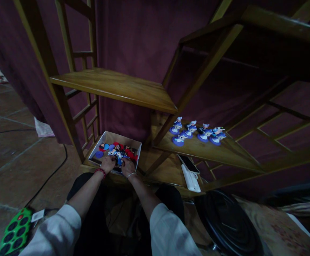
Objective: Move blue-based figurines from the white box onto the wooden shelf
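My left hand and my right hand are both down in a shallow cardboard box on the low shelf. Between them is a small blue-and-white figurine, with the fingers of both hands closed on it; the fingertips are partly hidden. Other toy figurines in red and black lie jumbled around it. At the box's left side is a loose round purple base.
Several figurines on purple bases stand on the shelf to the right. A dark-screened phone and a white object lie below them. An upper wooden shelf overhangs the box. A black round stool and a green power strip are nearby.
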Tool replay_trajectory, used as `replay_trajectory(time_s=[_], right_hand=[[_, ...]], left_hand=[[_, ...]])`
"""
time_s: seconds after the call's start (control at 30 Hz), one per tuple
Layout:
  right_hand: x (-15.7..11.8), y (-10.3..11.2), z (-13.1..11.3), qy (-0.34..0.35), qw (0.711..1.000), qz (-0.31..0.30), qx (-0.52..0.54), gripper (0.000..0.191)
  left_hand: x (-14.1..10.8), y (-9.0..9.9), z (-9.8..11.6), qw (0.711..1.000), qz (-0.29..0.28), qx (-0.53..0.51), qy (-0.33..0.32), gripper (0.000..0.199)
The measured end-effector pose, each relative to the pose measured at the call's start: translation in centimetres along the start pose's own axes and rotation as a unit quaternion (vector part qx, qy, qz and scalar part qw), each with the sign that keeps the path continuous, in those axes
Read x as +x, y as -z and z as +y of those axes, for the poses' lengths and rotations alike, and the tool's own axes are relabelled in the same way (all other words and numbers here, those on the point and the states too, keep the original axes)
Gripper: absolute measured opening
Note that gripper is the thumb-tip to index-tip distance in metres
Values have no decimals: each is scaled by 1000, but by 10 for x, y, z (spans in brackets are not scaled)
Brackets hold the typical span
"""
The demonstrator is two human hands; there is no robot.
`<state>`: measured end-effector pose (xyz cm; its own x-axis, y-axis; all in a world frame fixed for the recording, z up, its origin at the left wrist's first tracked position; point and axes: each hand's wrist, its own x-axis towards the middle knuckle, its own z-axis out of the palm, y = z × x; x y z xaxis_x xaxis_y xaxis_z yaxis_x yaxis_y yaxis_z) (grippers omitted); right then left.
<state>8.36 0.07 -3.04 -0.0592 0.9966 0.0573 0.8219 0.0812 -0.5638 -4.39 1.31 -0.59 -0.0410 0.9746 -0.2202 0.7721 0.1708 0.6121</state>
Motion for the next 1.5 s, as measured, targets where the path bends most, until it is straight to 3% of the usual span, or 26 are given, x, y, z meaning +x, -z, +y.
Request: replay_trajectory(time_s=[0.13, 0.27, 0.6, 0.9, 1.5], right_hand=[[6, -7, 2, -35, 999, 25, 12, 28], [12, -11, 4, -68, 996, 52, 40, 28], [14, -12, 3, -81, 995, 44, 49, 30], [12, -12, 10, -60, 988, 84, 119, 16], [5, 3, -2, -138, 965, 61, 214, 15]], left_hand=[[2, 1, 1, 998, -48, -36, -2, 33], [5, -4, -1, 998, -42, -33, -33, 30], [8, -14, 5, 995, -88, -37, -25, 31], [5, -14, 13, 998, -64, -8, -24, 27], [10, -15, 8, 999, -22, -35, 11, 22]])
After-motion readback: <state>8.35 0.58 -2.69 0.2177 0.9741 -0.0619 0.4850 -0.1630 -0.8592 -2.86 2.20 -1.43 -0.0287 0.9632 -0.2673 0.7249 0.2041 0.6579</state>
